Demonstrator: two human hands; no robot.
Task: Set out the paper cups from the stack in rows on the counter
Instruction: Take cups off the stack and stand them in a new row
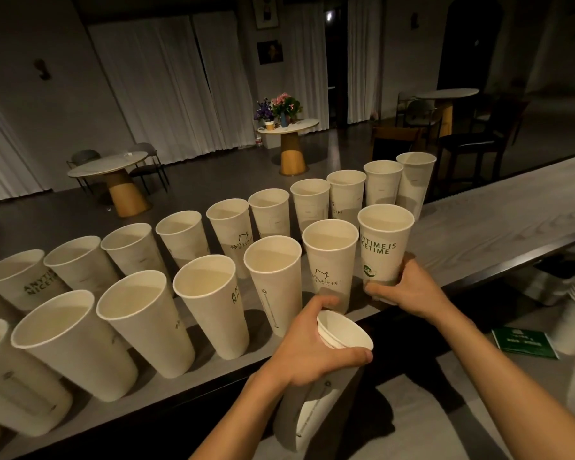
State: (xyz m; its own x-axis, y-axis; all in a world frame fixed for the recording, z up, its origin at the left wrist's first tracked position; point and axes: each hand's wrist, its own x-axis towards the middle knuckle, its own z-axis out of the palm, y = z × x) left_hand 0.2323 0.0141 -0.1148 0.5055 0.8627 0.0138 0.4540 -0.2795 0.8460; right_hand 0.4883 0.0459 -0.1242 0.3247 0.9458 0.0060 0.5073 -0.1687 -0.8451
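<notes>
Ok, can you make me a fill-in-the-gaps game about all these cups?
The cups on the counter stand in ____ rows. The left hand holds the stack, while the right hand grips the cup at the ____ end of the near row. The letters on that cup are ____.
Missing words: two, right, green.

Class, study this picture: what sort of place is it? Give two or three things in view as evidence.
Probably a café or drinks shop: a long counter lined with printed paper cups, round tables with chairs in the room beyond, and flowers on one of them.
</notes>
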